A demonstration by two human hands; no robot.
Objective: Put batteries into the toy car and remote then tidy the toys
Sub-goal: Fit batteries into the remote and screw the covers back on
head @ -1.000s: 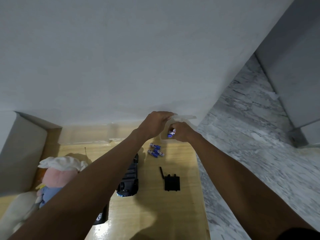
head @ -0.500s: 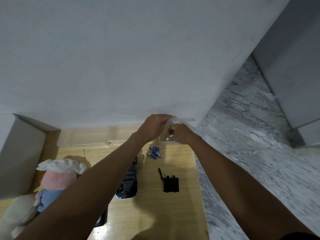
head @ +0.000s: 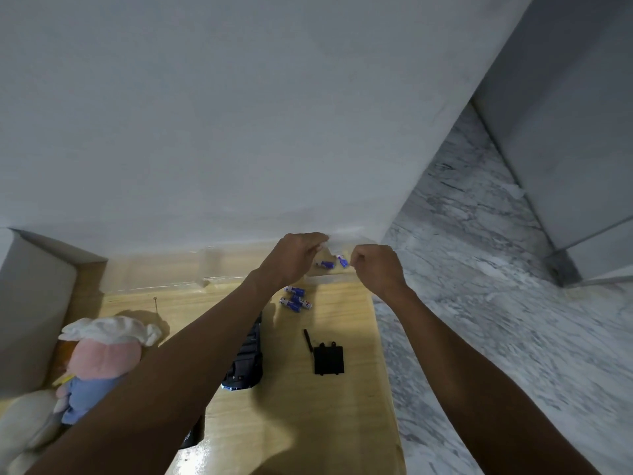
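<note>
Hands up at the far end of the worktop [head: 308, 423]: my left hand [head: 294, 258] and right hand [head: 375, 269] are both pinching a clear bag [head: 337, 250], one on each side of its mouth, fingers curled onto the plastic. Two blue batteries [head: 327, 264] show through it between the hands. Three more batteries lie loose on the wood [head: 295, 299] just below the left wrist. The car [head: 245, 365] sits belly-up under my left forearm, and its black cover [head: 328, 358] with a small screwdriver [head: 307, 340] beside it lies to the right, near the edge.

My read: I'm emptying the bag. To do it well, I'd keep the mouth spread wide, tip it low over the loose pile and let the cells slide out rather than drop, because the worktop's edge is close on the right and round cells roll.

Compared with half a second back, the hands have pulled apart; they were nearly touching then, and only one cell showed at the right fingers. Now the gap is open and two cells are visible. The pile, car and cover haven't shifted.
</note>
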